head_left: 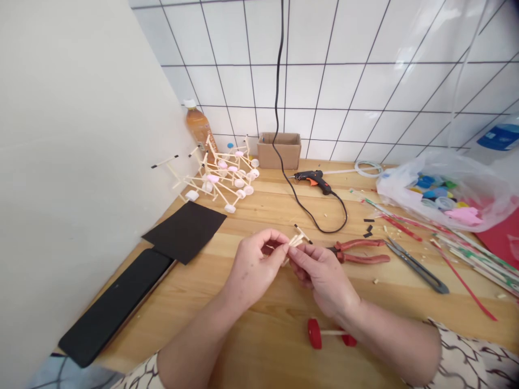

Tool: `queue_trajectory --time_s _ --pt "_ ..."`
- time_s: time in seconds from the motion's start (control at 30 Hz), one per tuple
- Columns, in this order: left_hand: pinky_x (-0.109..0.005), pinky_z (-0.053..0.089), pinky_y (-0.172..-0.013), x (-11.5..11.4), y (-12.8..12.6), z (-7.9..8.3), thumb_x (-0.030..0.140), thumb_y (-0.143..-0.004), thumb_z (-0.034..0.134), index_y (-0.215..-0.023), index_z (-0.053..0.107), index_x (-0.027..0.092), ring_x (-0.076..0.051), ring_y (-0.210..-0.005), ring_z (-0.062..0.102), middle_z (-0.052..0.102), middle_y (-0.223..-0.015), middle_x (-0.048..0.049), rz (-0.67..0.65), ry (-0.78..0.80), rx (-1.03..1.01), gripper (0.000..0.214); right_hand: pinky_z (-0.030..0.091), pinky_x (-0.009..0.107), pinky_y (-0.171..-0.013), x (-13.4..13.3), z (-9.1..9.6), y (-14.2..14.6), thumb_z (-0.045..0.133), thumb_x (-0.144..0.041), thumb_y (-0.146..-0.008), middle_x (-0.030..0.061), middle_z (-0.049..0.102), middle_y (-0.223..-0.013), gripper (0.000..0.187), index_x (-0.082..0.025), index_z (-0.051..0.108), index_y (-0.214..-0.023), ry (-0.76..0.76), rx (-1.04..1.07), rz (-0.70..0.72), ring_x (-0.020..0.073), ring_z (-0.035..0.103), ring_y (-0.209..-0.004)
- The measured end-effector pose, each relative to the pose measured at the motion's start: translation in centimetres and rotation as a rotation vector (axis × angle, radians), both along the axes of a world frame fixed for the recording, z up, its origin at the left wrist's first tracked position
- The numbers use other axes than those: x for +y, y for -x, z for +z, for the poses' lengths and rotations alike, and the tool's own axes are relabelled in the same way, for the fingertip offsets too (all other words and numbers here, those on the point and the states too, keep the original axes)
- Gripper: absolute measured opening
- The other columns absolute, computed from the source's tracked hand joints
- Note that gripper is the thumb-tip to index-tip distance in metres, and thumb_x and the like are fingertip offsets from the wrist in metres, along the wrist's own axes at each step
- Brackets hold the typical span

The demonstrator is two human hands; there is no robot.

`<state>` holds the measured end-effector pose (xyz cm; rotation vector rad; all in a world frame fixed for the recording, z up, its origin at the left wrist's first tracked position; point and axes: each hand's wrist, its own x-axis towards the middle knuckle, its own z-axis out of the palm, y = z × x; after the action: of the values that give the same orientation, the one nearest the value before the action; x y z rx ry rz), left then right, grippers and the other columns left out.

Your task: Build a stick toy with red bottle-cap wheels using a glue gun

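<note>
Sticks of pale wood (297, 241) being pinched between the fingertips of my left hand (257, 267) and right hand (324, 273), I should press lightly, keeping the pieces aligned.

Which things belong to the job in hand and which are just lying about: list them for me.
In the job:
pale sticks, pinched between left hand and right hand
red-wheeled axle, probably
glue gun and pliers, likely tools

Apparently just lying about:
drink bottle
cardboard box
long black object
</note>
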<state>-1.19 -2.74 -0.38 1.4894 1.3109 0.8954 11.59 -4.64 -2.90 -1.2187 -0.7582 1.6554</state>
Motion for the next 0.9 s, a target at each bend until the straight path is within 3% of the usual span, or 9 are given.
queue_trajectory --time_s 0.9 --pt "-0.021 0.048 -0.061 0.22 0.18 0.20 0.013 -0.079 0.051 -0.084 0.066 0.012 -0.013 -0.065 0.062 0.069 -0.076 -0.0034 -0.017 -0.065 0.095 0.015 0.014 0.021 -0.042 0.31 0.26 -0.08 0.072 -0.040 -0.063 -0.0056 0.046 -0.049 0.031 -0.015 0.053 -0.059 0.033 0.067 0.011 0.0043 0.032 -0.043"
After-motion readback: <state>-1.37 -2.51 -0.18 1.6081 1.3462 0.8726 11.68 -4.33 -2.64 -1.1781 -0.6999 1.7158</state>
